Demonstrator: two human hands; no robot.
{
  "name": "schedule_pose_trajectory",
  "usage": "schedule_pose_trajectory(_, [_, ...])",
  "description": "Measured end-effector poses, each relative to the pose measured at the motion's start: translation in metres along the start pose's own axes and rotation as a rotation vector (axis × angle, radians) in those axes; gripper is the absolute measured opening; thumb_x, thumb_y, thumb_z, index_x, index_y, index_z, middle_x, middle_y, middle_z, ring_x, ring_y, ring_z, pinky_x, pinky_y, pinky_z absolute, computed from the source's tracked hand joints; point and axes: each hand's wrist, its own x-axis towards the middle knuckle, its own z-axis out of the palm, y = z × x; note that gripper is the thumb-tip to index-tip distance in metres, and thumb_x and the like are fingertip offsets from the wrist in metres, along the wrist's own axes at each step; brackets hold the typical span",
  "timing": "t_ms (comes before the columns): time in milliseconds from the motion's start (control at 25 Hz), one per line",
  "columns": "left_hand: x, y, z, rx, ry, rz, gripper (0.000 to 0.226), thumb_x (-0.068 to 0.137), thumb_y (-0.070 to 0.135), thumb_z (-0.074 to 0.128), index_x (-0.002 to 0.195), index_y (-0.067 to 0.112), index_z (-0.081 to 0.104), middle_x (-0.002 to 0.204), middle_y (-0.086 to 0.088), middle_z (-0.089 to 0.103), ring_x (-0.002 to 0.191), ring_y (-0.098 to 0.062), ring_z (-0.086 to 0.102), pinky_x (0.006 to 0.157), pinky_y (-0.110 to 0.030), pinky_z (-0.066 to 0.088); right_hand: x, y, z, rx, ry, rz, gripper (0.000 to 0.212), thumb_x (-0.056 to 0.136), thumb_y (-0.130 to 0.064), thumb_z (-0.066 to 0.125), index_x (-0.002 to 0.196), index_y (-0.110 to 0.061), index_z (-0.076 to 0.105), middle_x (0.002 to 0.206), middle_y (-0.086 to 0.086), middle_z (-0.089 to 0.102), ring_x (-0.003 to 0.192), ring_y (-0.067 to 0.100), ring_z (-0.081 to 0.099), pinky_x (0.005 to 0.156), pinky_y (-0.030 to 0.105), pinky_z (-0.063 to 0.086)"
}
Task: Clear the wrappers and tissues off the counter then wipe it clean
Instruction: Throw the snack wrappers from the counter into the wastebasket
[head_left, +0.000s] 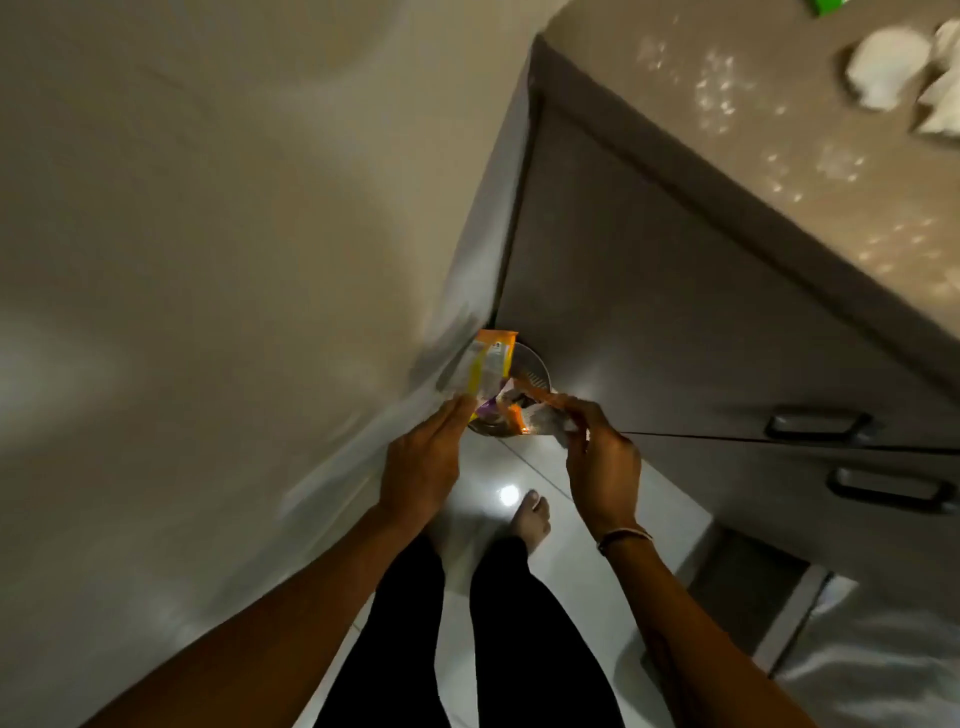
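Both hands are held low over a small round metal bin (535, 370) that stands on the floor in the corner between wall and cabinet. My left hand (423, 457) grips an orange and yellow wrapper (491, 364) by its lower edge. My right hand (602, 462) pinches an orange and silver wrapper (540, 402) above the bin's mouth. More purple and orange wrappers (501, 410) bunch between the two hands. Up on the brown speckled counter (779, 119) lie crumpled white tissues (883, 67), with a green object (826, 6) at the top edge.
A grey cabinet (675, 312) with two dark drawer handles (818, 423) stands on the right. The beige wall (208, 260) closes off the left. My legs and a bare foot (535, 519) stand on the glossy white floor tiles (519, 571).
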Motion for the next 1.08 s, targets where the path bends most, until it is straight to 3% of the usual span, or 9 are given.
schedule_pose_trajectory(120, [0.027,-0.029,0.076,0.025,-0.124,0.033,0.067,0.073,-0.003,0.09,0.136,0.008,0.069,0.091,-0.013,0.082,0.059,-0.027,0.076,0.053,-0.034,0.063,0.041,0.033,0.06,-0.013,-0.016,0.048,0.026,0.101,-0.011,0.067,0.125,-0.017,0.063,0.089,0.008,0.076,0.07,0.025,0.071,0.07,0.044,0.065])
schedule_pose_trajectory(240, [0.053,-0.069,0.168,0.044,-0.289,-0.035,0.064,0.095,0.008,0.072,0.155,0.014,0.049,0.133,-0.017,0.072,0.106,-0.035,0.076,0.088,-0.046,0.064,0.082,0.074,0.128,-0.105,-0.114,0.011,0.025,0.103,-0.013,0.062,0.128,-0.01,0.067,0.104,0.013,0.079,0.091,0.032,0.076,0.087,0.047,0.065])
schedule_pose_trajectory(360, [0.073,-0.088,0.222,0.15,-0.566,0.006,0.067,0.102,0.018,0.06,0.163,0.018,0.031,0.167,-0.014,0.039,0.151,-0.038,0.043,0.113,-0.053,0.05,0.107,0.098,0.168,-0.131,-0.337,-0.099,0.03,0.106,-0.02,0.057,0.134,-0.015,0.066,0.134,0.009,0.07,0.122,0.031,0.068,0.106,0.041,0.057])
schedule_pose_trajectory(440, [0.081,-0.089,0.232,0.196,-0.719,0.063,0.076,0.104,0.029,0.059,0.167,0.017,0.018,0.176,-0.013,0.016,0.162,-0.038,0.015,0.123,-0.057,0.039,0.11,0.107,0.177,-0.313,-0.49,-0.221,0.044,0.107,-0.024,0.055,0.15,-0.018,0.052,0.159,0.008,0.049,0.149,0.032,0.045,0.12,0.043,0.045])
schedule_pose_trajectory(520, [0.082,-0.085,0.225,0.199,-0.776,0.11,0.082,0.102,0.03,0.062,0.167,0.016,0.014,0.178,-0.009,0.007,0.163,-0.036,0.008,0.125,-0.056,0.036,0.105,0.112,0.171,-0.323,-0.484,-0.186,0.057,0.106,-0.016,0.055,0.16,-0.018,0.038,0.166,0.008,0.04,0.152,0.032,0.041,0.122,0.045,0.043])
schedule_pose_trajectory(600, [0.076,-0.079,0.206,0.186,-0.732,0.106,0.082,0.102,0.026,0.062,0.168,0.02,0.014,0.178,-0.005,0.01,0.163,-0.033,0.014,0.123,-0.052,0.04,0.088,0.107,0.151,-0.231,-0.41,-0.042,0.058,0.104,-0.012,0.056,0.159,-0.02,0.039,0.165,0.008,0.044,0.151,0.032,0.045,0.12,0.044,0.046])
schedule_pose_trajectory(720, [0.059,-0.065,0.164,0.121,-0.618,0.16,0.078,0.101,0.024,0.065,0.167,0.018,0.023,0.175,-0.007,0.025,0.161,-0.032,0.023,0.123,-0.05,0.04,0.057,0.094,0.113,-0.226,-0.389,0.029,0.062,0.107,-0.018,0.054,0.164,-0.021,0.031,0.174,0.002,0.026,0.165,0.023,0.014,0.126,0.041,0.034])
schedule_pose_trajectory(880, [0.043,-0.022,0.086,0.144,-0.421,0.183,0.088,0.097,0.038,0.07,0.166,0.011,0.022,0.173,-0.016,0.027,0.159,-0.037,0.024,0.126,-0.052,0.031,0.017,0.043,0.047,-0.244,-0.256,-0.025,0.068,0.11,-0.043,0.046,0.167,-0.025,0.016,0.174,-0.007,-0.002,0.162,0.017,-0.007,0.128,0.034,0.013])
schedule_pose_trajectory(1080, [0.033,0.042,-0.042,0.311,-0.213,0.317,0.08,0.107,0.056,0.041,0.167,0.011,0.015,0.176,-0.016,0.013,0.163,-0.035,0.011,0.131,-0.052,0.01,-0.017,-0.043,-0.052,-0.37,-0.11,-0.123,0.076,0.107,-0.055,0.047,0.168,-0.025,0.013,0.178,0.011,0.003,0.165,0.032,-0.002,0.133,0.05,0.013])
